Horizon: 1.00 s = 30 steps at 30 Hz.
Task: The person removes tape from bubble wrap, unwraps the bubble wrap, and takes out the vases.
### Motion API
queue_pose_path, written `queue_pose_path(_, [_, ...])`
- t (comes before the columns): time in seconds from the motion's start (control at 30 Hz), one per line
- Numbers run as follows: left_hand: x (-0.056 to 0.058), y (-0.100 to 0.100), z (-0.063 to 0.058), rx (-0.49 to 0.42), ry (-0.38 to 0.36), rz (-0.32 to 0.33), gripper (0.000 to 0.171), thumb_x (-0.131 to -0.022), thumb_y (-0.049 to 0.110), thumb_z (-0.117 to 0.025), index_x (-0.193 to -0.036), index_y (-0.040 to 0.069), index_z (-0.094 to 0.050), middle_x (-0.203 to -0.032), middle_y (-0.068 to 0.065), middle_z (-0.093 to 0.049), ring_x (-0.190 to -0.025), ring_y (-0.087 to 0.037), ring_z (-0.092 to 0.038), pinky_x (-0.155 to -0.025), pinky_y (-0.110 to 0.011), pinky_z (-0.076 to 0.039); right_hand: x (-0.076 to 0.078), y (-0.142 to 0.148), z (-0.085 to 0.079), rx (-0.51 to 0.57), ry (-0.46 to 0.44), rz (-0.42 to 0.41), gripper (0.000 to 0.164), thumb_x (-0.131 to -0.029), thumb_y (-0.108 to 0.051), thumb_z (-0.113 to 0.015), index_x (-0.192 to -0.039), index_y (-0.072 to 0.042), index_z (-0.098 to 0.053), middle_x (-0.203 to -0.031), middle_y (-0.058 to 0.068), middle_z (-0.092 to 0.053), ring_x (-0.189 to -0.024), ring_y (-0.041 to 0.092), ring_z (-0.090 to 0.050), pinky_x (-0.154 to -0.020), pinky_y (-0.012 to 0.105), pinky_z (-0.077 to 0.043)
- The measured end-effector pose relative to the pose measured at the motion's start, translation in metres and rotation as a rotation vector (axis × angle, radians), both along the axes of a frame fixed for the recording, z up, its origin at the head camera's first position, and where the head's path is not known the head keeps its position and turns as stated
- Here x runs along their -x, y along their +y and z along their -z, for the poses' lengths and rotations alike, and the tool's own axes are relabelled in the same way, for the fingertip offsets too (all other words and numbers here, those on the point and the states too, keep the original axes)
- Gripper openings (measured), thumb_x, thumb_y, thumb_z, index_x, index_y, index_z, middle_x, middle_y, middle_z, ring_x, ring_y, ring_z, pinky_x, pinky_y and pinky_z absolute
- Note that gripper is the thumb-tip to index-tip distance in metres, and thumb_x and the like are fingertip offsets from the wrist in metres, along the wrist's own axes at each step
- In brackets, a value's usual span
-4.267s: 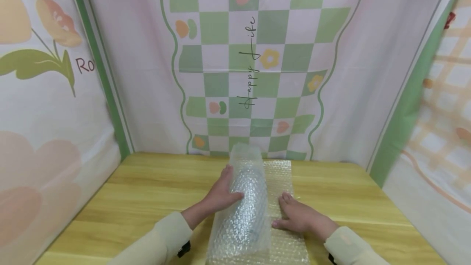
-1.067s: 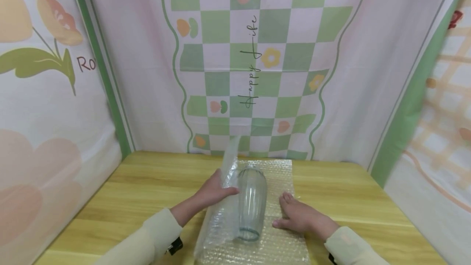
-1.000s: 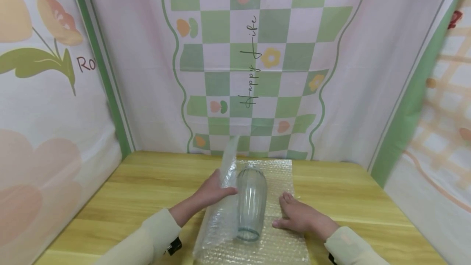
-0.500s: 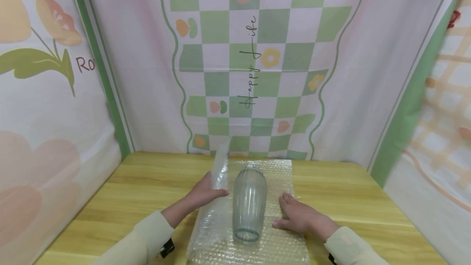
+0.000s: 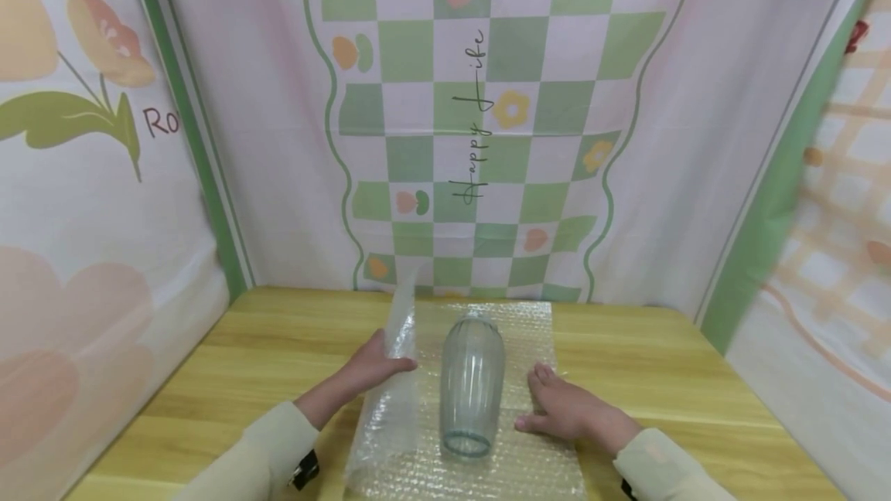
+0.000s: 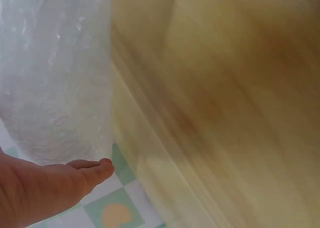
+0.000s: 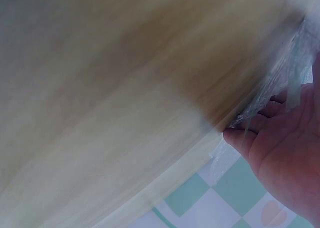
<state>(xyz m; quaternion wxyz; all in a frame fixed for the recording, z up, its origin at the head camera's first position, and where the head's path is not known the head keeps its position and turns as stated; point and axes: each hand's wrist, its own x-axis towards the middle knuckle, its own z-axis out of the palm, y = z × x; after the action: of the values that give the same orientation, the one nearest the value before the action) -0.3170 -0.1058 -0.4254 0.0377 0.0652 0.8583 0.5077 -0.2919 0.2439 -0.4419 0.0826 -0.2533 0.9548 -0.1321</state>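
A ribbed, clear glass vase (image 5: 472, 389) lies on its side on a sheet of bubble wrap (image 5: 524, 327), its round end facing me. At its left, a raised flap (image 5: 393, 412) of the wrap stands up against my left hand (image 5: 369, 364). The fingers reach behind the flap while the thumb is spread out toward the vase. In the left wrist view, straight fingers (image 6: 95, 172) lie along the cloudy wrap. My right hand (image 5: 567, 407) rests on the sheet's right edge, thumb apart from the fingers. The right wrist view shows its fingertips touching the wrap.
Everything lies on a wood-grain table (image 5: 278, 339). Beyond its far edge hangs a green-and-white checked cloth (image 5: 487, 153). Printed cloth walls close in the left (image 5: 83, 253) and right (image 5: 835, 238) sides.
The flap covered the vase at first. My left hand has moved left with it, uncovering the vase, and still drifts left over the last second. The right hand stays in place.
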Motion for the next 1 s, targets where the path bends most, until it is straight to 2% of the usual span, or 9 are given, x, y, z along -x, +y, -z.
queue_pose_path(0.27, [0.005, -0.008, 0.005, 0.015, 0.012, -0.008, 0.1, -0.078, 0.029, -0.08, -0.142, -0.02, -0.022, -0.142, -0.042, -0.029, -0.13, -0.053, -0.034, -0.107, -0.058, -0.032, 0.0, 0.0, 0.0, 0.006, 0.011, -0.015, 0.098, -0.087, -0.057, -0.061, -0.138, 0.021, -0.032, -0.146, 0.043, -0.02, -0.137, 0.052, -0.02, -0.112, 0.057, -0.022])
queue_pose_path(0.43, [0.006, -0.011, 0.006, 0.0, 0.003, -0.011, 0.104, -0.077, 0.027, -0.08, -0.144, -0.02, -0.016, -0.145, -0.042, -0.024, -0.132, -0.054, -0.029, -0.109, -0.058, -0.028, -0.001, 0.0, 0.0, 0.006, 0.009, -0.011, 0.099, -0.088, -0.058, -0.061, -0.138, 0.021, -0.032, -0.146, 0.043, -0.02, -0.138, 0.051, -0.02, -0.112, 0.057, -0.022])
queue_pose_path(0.5, [0.005, -0.012, 0.005, -0.004, -0.012, -0.018, 0.107, -0.078, 0.026, -0.08, -0.145, -0.019, -0.01, -0.148, -0.041, -0.018, -0.134, -0.054, -0.023, -0.111, -0.059, -0.023, -0.001, 0.001, 0.0, 0.005, 0.007, -0.009, 0.099, -0.088, -0.058, -0.061, -0.139, 0.021, -0.032, -0.146, 0.043, -0.02, -0.138, 0.051, -0.02, -0.112, 0.056, -0.022])
queue_pose_path(0.7, [0.005, -0.012, 0.005, 0.008, -0.009, -0.016, 0.103, -0.079, 0.022, -0.076, -0.147, -0.017, -0.008, -0.151, -0.037, -0.013, -0.137, -0.051, -0.019, -0.113, -0.057, -0.017, 0.0, 0.001, 0.002, 0.007, 0.007, -0.005, 0.099, -0.087, -0.058, -0.061, -0.139, 0.021, -0.032, -0.145, 0.043, -0.02, -0.137, 0.051, -0.02, -0.112, 0.056, -0.023])
queue_pose_path(0.8, [0.005, -0.012, 0.005, 0.007, 0.006, -0.008, 0.1, -0.08, 0.023, -0.074, -0.147, -0.016, -0.012, -0.151, -0.036, -0.018, -0.136, -0.051, -0.023, -0.112, -0.057, -0.021, 0.0, 0.001, 0.002, 0.008, 0.004, -0.006, 0.099, -0.088, -0.059, -0.061, -0.139, 0.021, -0.032, -0.146, 0.043, -0.02, -0.138, 0.051, -0.02, -0.112, 0.056, -0.023])
queue_pose_path(0.87, [0.005, -0.013, 0.005, -0.009, 0.008, -0.002, 0.096, -0.081, 0.025, -0.074, -0.147, -0.014, -0.017, -0.147, -0.036, -0.028, -0.133, -0.05, -0.031, -0.11, -0.058, -0.027, 0.0, 0.001, 0.002, 0.01, 0.003, -0.007, 0.099, -0.088, -0.058, -0.061, -0.139, 0.021, -0.032, -0.146, 0.043, -0.02, -0.138, 0.051, -0.02, -0.112, 0.056, -0.023])
queue_pose_path(1.0, [0.004, -0.014, 0.004, -0.018, 0.002, 0.006, 0.094, -0.084, 0.039, -0.072, -0.147, -0.012, -0.023, -0.142, -0.035, -0.038, -0.127, -0.049, -0.04, -0.104, -0.059, -0.036, 0.0, 0.002, 0.002, 0.009, 0.004, -0.008, 0.099, -0.088, -0.059, -0.061, -0.139, 0.021, -0.032, -0.146, 0.043, -0.02, -0.138, 0.051, -0.02, -0.112, 0.056, -0.023])
